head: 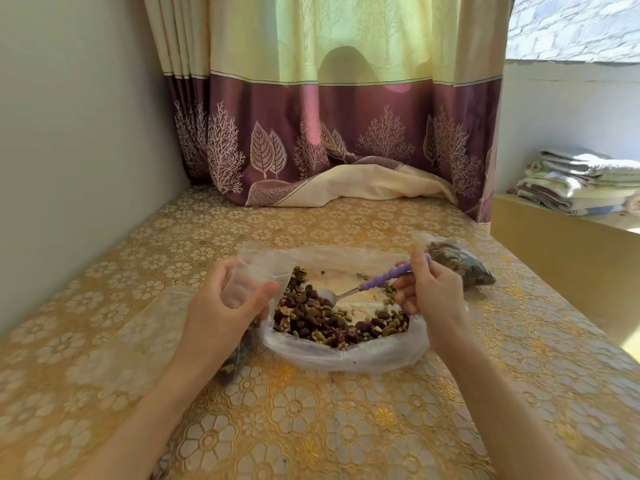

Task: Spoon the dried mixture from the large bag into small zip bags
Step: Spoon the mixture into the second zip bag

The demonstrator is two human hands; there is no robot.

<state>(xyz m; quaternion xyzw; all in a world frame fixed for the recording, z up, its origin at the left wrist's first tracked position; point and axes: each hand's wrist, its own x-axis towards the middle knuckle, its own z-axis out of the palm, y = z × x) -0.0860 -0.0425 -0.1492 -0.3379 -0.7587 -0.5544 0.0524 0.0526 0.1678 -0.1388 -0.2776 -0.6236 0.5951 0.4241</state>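
Head view: spoon [367,287] in right hand's [431,292] grip, bowl over mixture [332,320].

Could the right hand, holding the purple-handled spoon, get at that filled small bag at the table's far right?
Probably yes: the filled small bag lies just beyond the right hand, nothing between, though the purple-handled metal spoon occupies its fingers.

The scene is brightly lit by daylight filtered through the curtain [322,81] at the far side, with a strong patch seen at the far right. Soft shadows are cast beneath the forearms. Edges are bent by wide-angle distortion, and fine detail is slightly softened.
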